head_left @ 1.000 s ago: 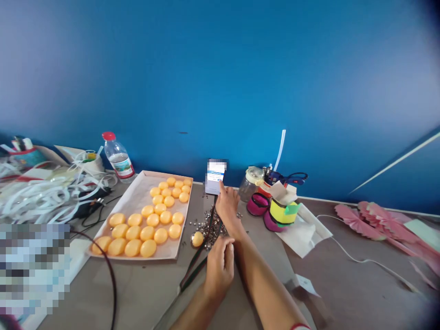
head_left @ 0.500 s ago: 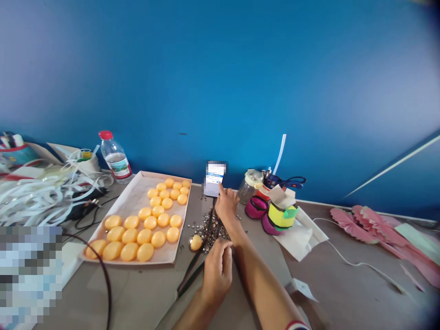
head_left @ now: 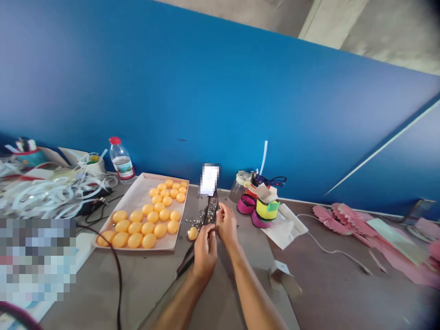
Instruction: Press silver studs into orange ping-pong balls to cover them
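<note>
Just in front of a pile of small shiny metal pieces (head_left: 201, 215), my two hands are close together. A thin dark strap (head_left: 185, 262) with a coloured edge runs from the lower left, up between them, toward the phone (head_left: 209, 179). My left hand (head_left: 205, 252) is closed in a pinch on this strap. Slightly farther away, my right hand (head_left: 227, 224) also has its fingers closed at the strap; its fingertips are partly hidden. Left of my left hand sits a yellow ball in a round metal piece (head_left: 193, 233). The propped phone has a bright, blurred screen.
On the left stands a shallow box (head_left: 144, 178) of several yellow balls. Behind it are a water bottle (head_left: 122, 164) and tangled white strips (head_left: 51, 197). A lidded jar (head_left: 238, 188), magenta and yellow bands (head_left: 267, 210) and pink pleated material (head_left: 337, 220) lie rightward. A dark cable (head_left: 117, 266) arches at front left.
My right hand has drawn back from the phone screen to beside my left hand. The left has moved slightly forward and is now pinching the strap. The view has tilted and shifted.
</note>
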`<state>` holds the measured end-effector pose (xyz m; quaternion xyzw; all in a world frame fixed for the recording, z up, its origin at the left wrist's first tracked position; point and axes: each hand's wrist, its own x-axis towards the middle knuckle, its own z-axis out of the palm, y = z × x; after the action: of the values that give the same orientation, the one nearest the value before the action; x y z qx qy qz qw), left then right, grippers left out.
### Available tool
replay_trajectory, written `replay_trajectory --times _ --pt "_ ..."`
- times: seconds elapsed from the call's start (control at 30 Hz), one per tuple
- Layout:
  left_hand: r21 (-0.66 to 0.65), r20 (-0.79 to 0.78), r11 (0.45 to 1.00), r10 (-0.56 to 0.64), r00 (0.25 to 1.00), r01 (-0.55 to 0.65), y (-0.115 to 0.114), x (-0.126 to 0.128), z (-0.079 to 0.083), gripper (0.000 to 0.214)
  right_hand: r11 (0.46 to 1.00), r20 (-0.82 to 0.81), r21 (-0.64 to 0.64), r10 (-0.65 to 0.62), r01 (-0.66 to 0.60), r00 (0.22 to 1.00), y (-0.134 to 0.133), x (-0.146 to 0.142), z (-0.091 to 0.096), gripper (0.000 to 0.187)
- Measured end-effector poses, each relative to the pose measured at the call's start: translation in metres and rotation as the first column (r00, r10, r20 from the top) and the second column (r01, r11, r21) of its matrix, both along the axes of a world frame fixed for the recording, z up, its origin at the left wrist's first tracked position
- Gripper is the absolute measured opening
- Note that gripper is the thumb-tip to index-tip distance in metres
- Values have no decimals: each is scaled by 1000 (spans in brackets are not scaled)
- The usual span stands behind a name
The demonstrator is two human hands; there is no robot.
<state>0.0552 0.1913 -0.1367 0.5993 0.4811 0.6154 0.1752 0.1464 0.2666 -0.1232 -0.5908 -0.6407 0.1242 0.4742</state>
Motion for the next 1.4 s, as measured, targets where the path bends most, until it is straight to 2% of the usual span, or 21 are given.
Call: replay_trajectory --times 0.1,0.2,0.3,0.37,0.43,0.53,0.6,0.63,0.67,0.73,0.8,0.83,0.87,0.93,1.03,1.07,1.13,1.17,1.23,1.4 --pt "18 -29 995 97 995 -96 2 -3 8 19 1000 -6 -27 0 0 1000 -18 -4 -9 32" --pt "-7 -103 990 138 985 -139 5 -9 21 18 1000 19 -3 7 -7 1000 -32 -5 -10 33" --pt "-8 -282 982 181 942 -191 7 -21 32 18 998 64 28 62 -64 996 -44 -1 -12 34" --pt "-28 -448 975 186 875 -222 7 -31 34 23 992 97 37 113 -117 989 -50 3 -16 34" --pt "-92 -594 959 164 788 -268 5 -40 32 29 988 127 24 145 -149 981 -55 7 -20 34" --pt "-233 -730 916 56 681 -325 4 -50 26 39 989 180 -34 150 -146 972 -58 7 -22 34" --pt "-312 -763 894 -35 646 -321 5 -54 22 36 986 219 -66 165 -154 962 -59 4 -21 35" --pt "-339 -755 891 -68 652 -300 6 -54 20 32 984 234 -77 173 -160 957 -59 2 -20 35" --pt "-351 -727 897 -81 682 -267 9 -55 18 29 983 243 -83 178 -163 953 -59 1 -19 35" --pt "-329 -584 927 -48 810 -182 14 -56 17 23 986 248 -86 163 -145 955 -60 -1 -18 35" --pt "-267 -283 957 35 958 -113 21 -57 21 26 991 236 -78 124 -109 964 -59 -2 -17 35" --pt "-270 -89 959 60 994 -82 24 -58 24 28 993 226 -70 108 -94 968 -59 -1 -17 34" --pt "-289 114 957 51 992 -16 27 -59 28 32 994 217 -63 98 -87 971 -59 -1 -18 33" --pt "-273 466 957 41 884 100 31 -60 36 39 994 209 -59 104 -94 972 -58 -1 -19 33" --pt "-136 789 961 -42 613 241 30 -59 46 39 990 216 -85 130 -114 968 -59 -1 -19 33" --pt "-96 856 942 -88 510 323 27 -58 47 39 988 217 -99 137 -118 967 -59 -2 -19 33" --pt "-36 925 847 -173 339 531 22 -57 48 40 984 221 -128 150 -123 964 -61 -3 -18 33" --pt "-12 936 803 -201 290 595 19 -56 48 40 982 227 -141 157 -127 961 -62 -3 -17 33" --pt "25 943 763 -233 239 646 17 -57 45 39 979 247 -168 157 -118 956 -63 -3 -16 31" --pt "86 963 779 -226 150 621 19 -60 35 43 955 358 -292 151 -43 921 -65 -4 -14 21"
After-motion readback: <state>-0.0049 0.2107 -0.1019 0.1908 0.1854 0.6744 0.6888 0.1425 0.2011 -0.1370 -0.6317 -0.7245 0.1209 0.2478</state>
